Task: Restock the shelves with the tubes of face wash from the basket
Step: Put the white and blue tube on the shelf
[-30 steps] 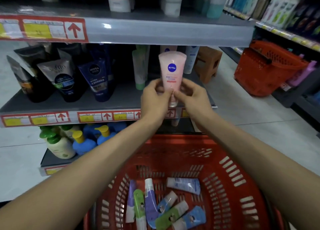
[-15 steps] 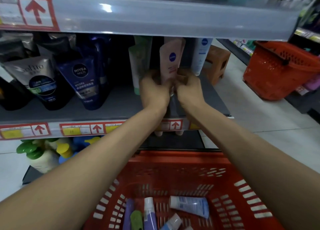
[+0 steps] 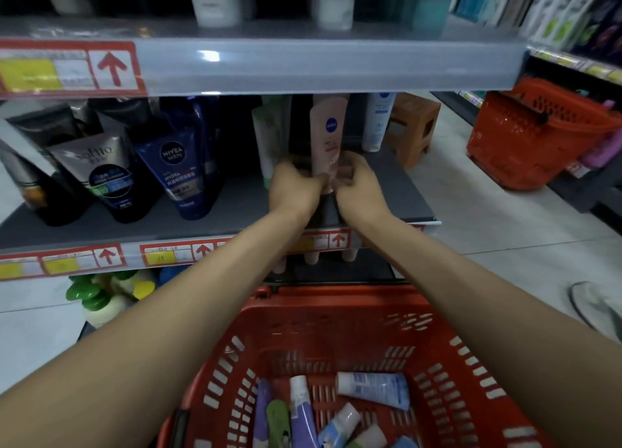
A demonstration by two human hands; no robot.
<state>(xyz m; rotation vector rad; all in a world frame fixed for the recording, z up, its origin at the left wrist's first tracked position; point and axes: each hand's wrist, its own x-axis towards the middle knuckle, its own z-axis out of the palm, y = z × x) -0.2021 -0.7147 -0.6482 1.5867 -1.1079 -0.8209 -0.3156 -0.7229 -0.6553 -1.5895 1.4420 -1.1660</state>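
Pink tube (image 3: 327, 134): upright, cap end down, over the right part of the middle shelf (image 3: 235, 212), between pale green tube (image 3: 269, 134) and white tube (image 3: 377, 124); base hidden | left hand (image 3: 294, 190): fingers curled round tube's lower end | right hand (image 3: 360, 186): same grasp from the right | red basket (image 3: 336, 316): near, loose tubes (image 3: 373, 388) lying inside

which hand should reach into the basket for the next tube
Probably the right. Both the left hand and right hand pinch the pink tube at the shelf, but the pale blue tube lies apart on the right side of the basket, below the right forearm.
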